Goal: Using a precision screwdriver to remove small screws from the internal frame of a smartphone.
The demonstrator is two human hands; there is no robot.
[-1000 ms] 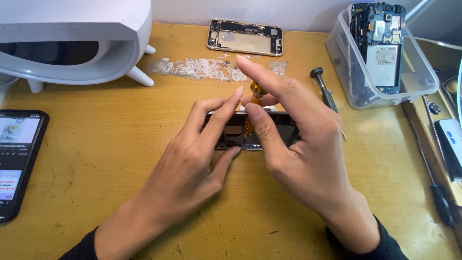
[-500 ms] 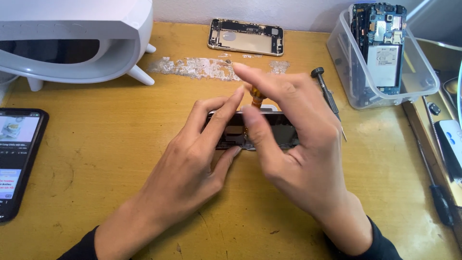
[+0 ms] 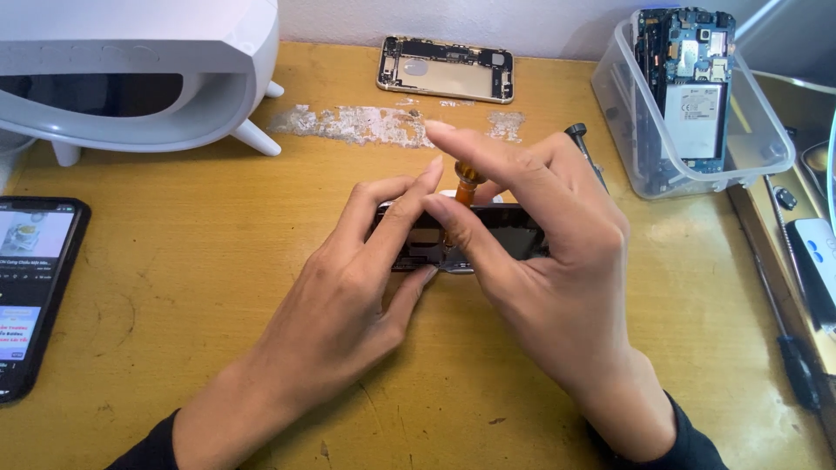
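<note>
Wide wooden bench (image 3: 174, 287) fills the view, scuffed pale near its far edge. Top left, a big white device (image 3: 131, 78) stands on stubby legs. Far right, a clear tub (image 3: 749, 157) holds a stripped phone with its board showing, stood on end. Left edge, a lit phone (image 3: 30, 287) lies flat, screen up. At the back, a gold phone shell (image 3: 446, 70) lies open side up, well apart from the hands. Now the centre: left hand (image 3: 340, 305) and right hand (image 3: 557, 261) meet over a dark opened phone (image 3: 514, 239) lying crosswise on the bench, mid-frame. Left fingers (image 3: 396, 218) are clamped on its near and far edges, thumb underneath at the front. Right thumb and forefinger are pressed together over the phone's middle, pinching something too small to make out. Just behind them, an orange flex strip (image 3: 468, 183) stands up from the phone. A screwdriver (image 3: 582, 144) lies beyond the right knuckles, and another dark tool (image 3: 797, 370) rests along the right edge.
</note>
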